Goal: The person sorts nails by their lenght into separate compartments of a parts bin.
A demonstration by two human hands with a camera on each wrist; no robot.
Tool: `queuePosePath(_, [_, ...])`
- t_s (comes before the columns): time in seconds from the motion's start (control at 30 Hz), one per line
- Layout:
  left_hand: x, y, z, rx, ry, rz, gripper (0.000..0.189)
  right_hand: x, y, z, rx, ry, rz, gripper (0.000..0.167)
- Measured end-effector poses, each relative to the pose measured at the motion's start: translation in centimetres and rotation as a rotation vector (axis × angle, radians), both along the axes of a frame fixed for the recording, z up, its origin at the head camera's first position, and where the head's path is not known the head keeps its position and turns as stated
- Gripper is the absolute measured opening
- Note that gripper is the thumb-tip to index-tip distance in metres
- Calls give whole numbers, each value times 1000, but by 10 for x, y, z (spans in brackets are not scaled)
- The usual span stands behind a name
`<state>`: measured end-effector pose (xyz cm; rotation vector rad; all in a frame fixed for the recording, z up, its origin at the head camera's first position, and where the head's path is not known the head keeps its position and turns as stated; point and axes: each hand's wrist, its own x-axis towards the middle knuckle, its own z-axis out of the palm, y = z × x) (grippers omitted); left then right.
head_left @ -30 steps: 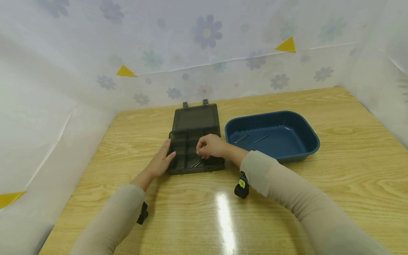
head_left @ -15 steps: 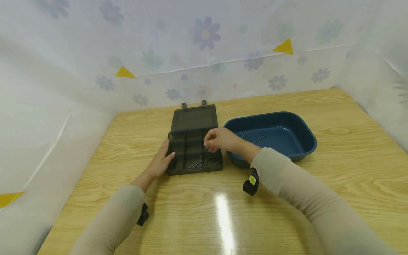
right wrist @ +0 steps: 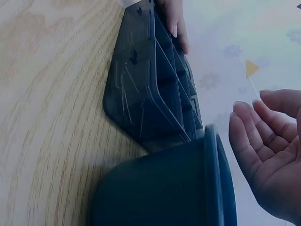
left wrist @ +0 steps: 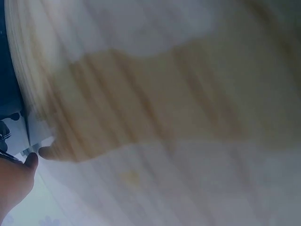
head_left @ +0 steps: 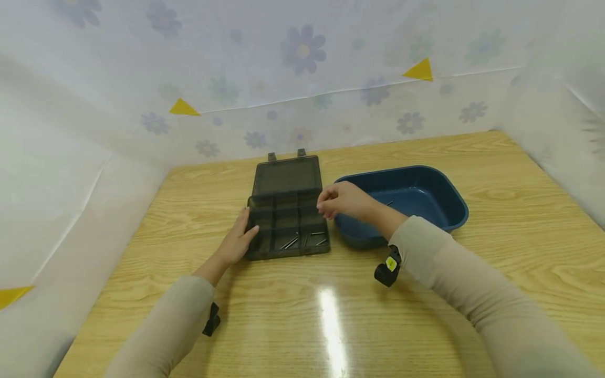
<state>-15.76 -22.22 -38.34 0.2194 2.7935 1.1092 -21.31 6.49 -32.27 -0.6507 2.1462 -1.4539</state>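
A dark translucent compartment box (head_left: 285, 207) lies with its lid flipped back. Along its left side rests my left hand (head_left: 231, 240), fingers straight and thumb lapping over the rim. Several thin metal pins (head_left: 289, 243) lie in the front middle compartment, and more short pins (head_left: 317, 234) in the front right one. Between the box and a blue basin (head_left: 427, 199), my right hand (head_left: 347, 201) hovers with loosely bent fingers. In the right wrist view this hand (right wrist: 277, 150) holds nothing. One thin pin (head_left: 389, 203) shows in the basin; my right forearm hides part of the inside.
The wood-grain table (head_left: 274, 315) runs back to a flowered white curtain (head_left: 264, 63) with yellow triangles. The basin's near-left corner stands close beside the box. The open lid (head_left: 288, 176) lies behind the box, toward the curtain.
My right hand has risen from the front compartments and moved right to the basin's near-left rim, uncovering the pins in the front right compartment. The left hand stays at the box.
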Motion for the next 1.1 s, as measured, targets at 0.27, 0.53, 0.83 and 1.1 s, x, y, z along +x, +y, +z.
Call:
queuePosePath(0.27, [0, 1, 2, 9, 10, -11, 59, -2, 19, 1, 16, 7, -38, 22])
queuePosePath(0.53, [-1, 0, -1, 6, 10, -12, 60, -8, 37, -7, 48, 2, -76, 24])
queuePosePath(0.83, [-2, 2, -3, -6, 20, -10, 59, -12, 63, -10, 114, 33, -126, 30])
queuePosePath(1.1, [-2, 4, -3, -5, 23, -6, 59, -18, 85, -16, 182, 55, -141, 32])
